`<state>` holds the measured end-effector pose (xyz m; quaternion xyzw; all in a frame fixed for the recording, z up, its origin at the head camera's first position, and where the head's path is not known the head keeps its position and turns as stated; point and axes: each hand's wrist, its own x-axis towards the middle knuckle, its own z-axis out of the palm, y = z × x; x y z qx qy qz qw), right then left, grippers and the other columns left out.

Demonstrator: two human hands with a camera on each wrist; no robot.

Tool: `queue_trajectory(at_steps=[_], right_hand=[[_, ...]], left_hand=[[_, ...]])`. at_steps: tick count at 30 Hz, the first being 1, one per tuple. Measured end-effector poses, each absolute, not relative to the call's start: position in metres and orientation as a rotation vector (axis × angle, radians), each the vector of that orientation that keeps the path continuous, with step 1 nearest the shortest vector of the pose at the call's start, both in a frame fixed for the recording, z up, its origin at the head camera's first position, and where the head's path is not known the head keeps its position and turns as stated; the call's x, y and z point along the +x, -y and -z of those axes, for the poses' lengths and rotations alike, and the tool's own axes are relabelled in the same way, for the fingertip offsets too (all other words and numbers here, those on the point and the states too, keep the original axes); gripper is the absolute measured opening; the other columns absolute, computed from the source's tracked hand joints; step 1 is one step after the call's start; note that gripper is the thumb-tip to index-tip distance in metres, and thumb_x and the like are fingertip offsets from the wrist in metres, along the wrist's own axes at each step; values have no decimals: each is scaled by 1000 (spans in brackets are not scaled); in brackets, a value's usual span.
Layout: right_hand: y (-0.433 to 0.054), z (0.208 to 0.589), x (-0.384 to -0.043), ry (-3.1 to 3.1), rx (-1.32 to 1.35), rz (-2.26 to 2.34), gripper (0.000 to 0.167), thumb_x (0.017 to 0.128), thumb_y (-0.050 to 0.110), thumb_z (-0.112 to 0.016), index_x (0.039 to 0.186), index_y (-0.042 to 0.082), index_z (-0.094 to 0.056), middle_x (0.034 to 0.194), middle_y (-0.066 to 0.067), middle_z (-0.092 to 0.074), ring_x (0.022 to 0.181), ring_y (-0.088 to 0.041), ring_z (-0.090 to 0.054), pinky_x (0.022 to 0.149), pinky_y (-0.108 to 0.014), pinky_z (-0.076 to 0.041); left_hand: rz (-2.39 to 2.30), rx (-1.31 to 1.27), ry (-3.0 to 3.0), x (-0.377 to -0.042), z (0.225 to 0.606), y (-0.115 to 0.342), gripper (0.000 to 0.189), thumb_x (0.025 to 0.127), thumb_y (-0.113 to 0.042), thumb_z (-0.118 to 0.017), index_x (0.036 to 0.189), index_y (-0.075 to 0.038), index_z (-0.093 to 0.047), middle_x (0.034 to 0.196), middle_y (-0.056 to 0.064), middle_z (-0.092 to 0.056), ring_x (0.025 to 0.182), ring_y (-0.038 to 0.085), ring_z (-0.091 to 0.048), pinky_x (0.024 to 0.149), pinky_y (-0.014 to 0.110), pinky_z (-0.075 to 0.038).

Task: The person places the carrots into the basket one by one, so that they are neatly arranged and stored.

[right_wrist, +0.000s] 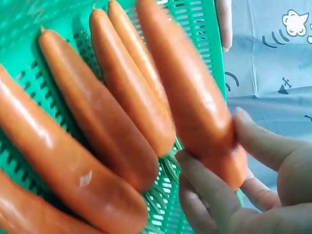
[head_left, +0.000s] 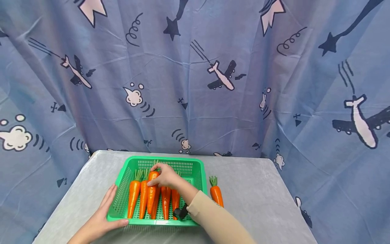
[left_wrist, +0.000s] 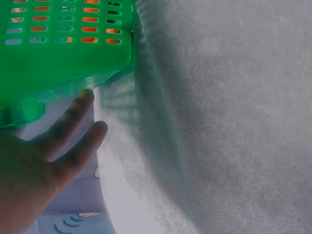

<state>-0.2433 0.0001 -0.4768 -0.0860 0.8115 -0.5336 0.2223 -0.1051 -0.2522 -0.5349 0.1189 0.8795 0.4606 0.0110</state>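
Note:
A green plastic basket holds several orange carrots lying side by side, green stems toward the far wall. My right hand pinches one carrot near its stem end, over the others. In the right wrist view, fingers and thumb close around the thick end of that carrot; whether it touches those below, I cannot tell. My left hand lies at the basket's front left corner, fingers extended along the left side and thumb by the front rim. The left wrist view has two straight fingers beside the basket wall.
One more carrot lies on the grey-white tabletop just right of the basket, partly hidden by the right sleeve. Behind the table hangs a blue curtain printed with airplanes. A black wrist device hangs over the basket's front.

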Motion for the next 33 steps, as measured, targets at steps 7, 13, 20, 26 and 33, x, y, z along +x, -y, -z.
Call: queue_trajectory(at_steps=[7, 13, 20, 26, 33], right_hand=[[5, 479, -242, -2217, -224, 1430, 53, 74, -10, -84, 119, 8, -64, 94, -9, -59, 69, -19, -57, 72, -44, -59], [6, 480, -242, -2191, -201, 1435, 51, 73, -13, -83, 117, 7, -64, 99, -12, -57, 73, -24, -62, 73, -42, -60], [5, 481, -242, -2166, -177, 1445, 48, 74, -15, -81, 114, 6, -65, 107, -13, -55, 79, -34, -64, 74, -47, -61], [-2, 476, -243, -2172, -193, 1415, 49, 76, -12, -81, 118, 7, -66, 115, -17, -57, 82, -38, -66, 74, -50, -60], [-24, 459, -246, -2219, -297, 1377, 53, 78, 1, -85, 127, 11, -66, 135, -22, -56, 95, -28, -65, 85, -50, -58]], left_hand=[[-1462, 387, -2742, -105, 534, 251, 120, 80, -23, -84, 164, -21, 2, 170, 12, 5, 134, -23, 2, 100, 80, -26], [-1462, 389, -2748, -104, 533, 251, 120, 80, -23, -85, 164, -21, 1, 170, 12, 5, 134, -23, 1, 100, 80, -26], [-1487, 407, -2750, -104, 533, 250, 121, 78, -22, -85, 164, -20, -1, 170, 11, 5, 136, -21, 1, 100, 80, -24], [-1489, 403, -2744, -104, 532, 249, 121, 78, -21, -85, 164, -20, -1, 170, 11, 5, 135, -22, 1, 100, 80, -24], [-1458, 399, -2749, -105, 534, 251, 120, 79, -22, -84, 164, -21, 1, 170, 12, 5, 133, -24, 2, 99, 80, -26]])
